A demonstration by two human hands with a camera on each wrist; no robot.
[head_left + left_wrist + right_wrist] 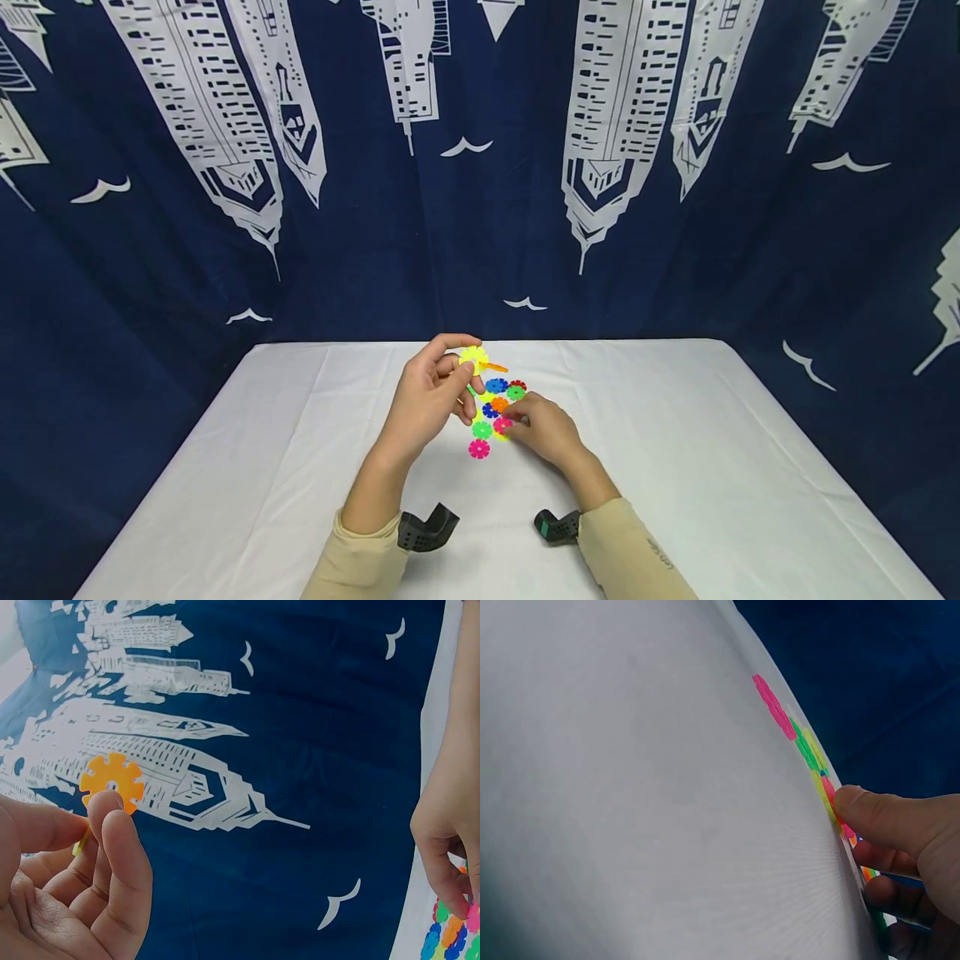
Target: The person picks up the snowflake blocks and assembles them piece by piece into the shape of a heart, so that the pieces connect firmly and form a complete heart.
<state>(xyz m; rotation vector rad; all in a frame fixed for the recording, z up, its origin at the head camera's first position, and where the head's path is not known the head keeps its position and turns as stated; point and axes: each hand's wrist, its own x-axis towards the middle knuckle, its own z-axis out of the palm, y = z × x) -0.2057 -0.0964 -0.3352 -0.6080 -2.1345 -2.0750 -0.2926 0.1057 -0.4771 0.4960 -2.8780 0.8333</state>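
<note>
In the head view my left hand (425,393) is raised above the table and pinches a yellow notched interlocking disc (472,358) between thumb and fingers. An orange disc (112,776) is joined to it at an angle, seen face-on in the left wrist view. My right hand (551,429) is low at the right side of a group of loose discs. Its thumb and fingers grip a pink disc (502,424), whose edge shows beside the thumb in the right wrist view. Close by lie a green disc (482,430), an orange disc (499,404) and a blue disc (491,411).
Another pink disc (479,449) lies nearest me on the white tablecloth (247,483). More blue, green, red and yellow discs overlap toward the far side, partly behind the left hand. A dark blue patterned curtain (420,242) hangs behind the table.
</note>
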